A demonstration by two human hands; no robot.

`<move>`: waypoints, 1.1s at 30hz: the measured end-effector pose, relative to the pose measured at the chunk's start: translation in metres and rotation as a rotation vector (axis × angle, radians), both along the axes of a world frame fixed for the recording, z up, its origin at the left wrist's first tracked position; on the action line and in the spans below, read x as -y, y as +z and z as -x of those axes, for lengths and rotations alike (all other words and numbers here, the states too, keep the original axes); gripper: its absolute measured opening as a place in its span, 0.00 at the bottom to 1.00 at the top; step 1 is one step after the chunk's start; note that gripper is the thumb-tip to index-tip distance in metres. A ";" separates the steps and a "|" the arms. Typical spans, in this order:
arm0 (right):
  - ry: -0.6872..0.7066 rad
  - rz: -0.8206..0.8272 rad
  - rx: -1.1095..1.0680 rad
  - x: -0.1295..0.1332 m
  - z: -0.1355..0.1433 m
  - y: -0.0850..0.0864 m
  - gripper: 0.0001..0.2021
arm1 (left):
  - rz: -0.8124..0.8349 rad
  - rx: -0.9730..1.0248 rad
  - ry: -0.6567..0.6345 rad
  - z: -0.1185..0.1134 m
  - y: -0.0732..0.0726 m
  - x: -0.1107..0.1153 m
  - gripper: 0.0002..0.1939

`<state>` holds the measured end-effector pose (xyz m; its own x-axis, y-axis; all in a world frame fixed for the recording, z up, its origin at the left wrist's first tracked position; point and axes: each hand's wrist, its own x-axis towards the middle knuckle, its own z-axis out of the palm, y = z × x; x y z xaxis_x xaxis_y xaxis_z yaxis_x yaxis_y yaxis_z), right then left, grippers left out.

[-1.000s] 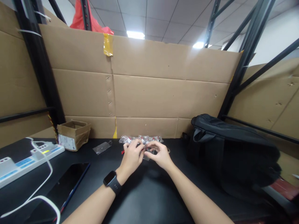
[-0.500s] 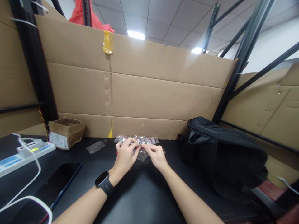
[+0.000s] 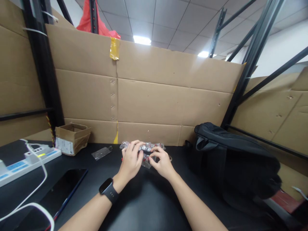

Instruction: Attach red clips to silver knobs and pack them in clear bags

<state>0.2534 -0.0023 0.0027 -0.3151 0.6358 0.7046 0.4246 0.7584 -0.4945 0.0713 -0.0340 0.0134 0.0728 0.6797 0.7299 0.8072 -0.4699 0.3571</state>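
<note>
Curling, left hand faces right hand (also curled).

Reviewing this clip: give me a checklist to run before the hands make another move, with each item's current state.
1. Both hands in view: ok; left hand and right hand are close together at the small clear packet.
2. Firm grip on the packet: cannot tell; fingers hide the contact.
3. Packet contents identifiable: not ok; only small red bits show.
4. Row of shiny packets fully visible: not ok; the hands partly cover it.
5. White cable away from the hands: ok, far left.
6. Black bag apart from the right hand: ok.
</note>
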 end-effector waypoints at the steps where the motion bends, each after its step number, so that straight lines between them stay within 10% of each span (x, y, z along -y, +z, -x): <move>1: 0.012 -0.013 0.025 -0.001 -0.001 -0.001 0.04 | 0.024 -0.018 -0.033 0.001 0.000 0.000 0.16; 9: -0.007 -0.039 0.021 -0.004 -0.008 0.002 0.06 | 0.185 -0.214 -0.204 0.005 -0.017 -0.011 0.11; 20: -0.156 0.126 -0.166 -0.017 -0.029 0.007 0.06 | 0.260 -0.316 -0.033 0.033 -0.042 -0.037 0.20; 33: -0.215 0.169 -0.229 -0.012 -0.020 0.006 0.09 | 0.049 -0.143 0.002 0.036 -0.021 -0.039 0.10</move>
<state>0.2738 0.0096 0.0082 -0.0079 0.7840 0.6208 0.4295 0.5633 -0.7059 0.0354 0.0048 -0.0071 0.1727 0.7142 0.6783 0.8523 -0.4535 0.2606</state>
